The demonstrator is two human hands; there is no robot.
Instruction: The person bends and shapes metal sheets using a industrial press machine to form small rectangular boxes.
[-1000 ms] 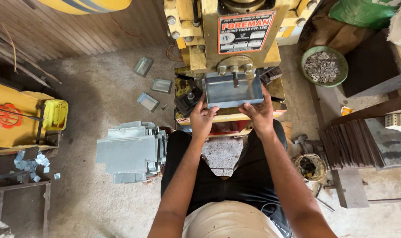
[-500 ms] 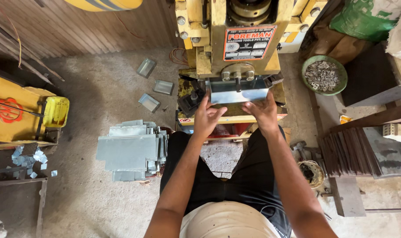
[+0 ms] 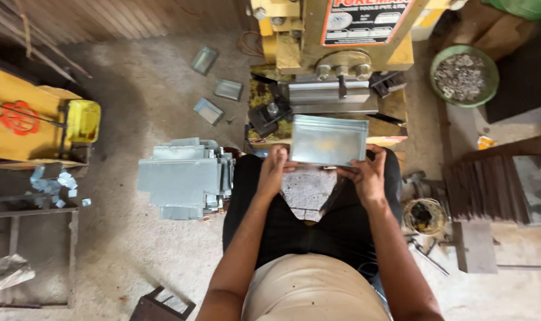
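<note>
Before yellow press [image 3: 342, 35], left hand [image 3: 274, 172] and right hand [image 3: 368, 175] closed on folded metal tray [image 3: 328, 140], now withdrawn from die, formed.

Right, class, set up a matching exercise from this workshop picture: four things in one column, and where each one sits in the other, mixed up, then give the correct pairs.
Things:
1. folded metal sheet
2. stack of flat metal sheets
3. green bowl of small metal pieces
4. yellow press machine

Places:
A. on the floor to the person's left
B. top right, beside the machine
C. held between both hands
D. straight ahead of the person

Pairs: 1-C, 2-A, 3-B, 4-D
</note>
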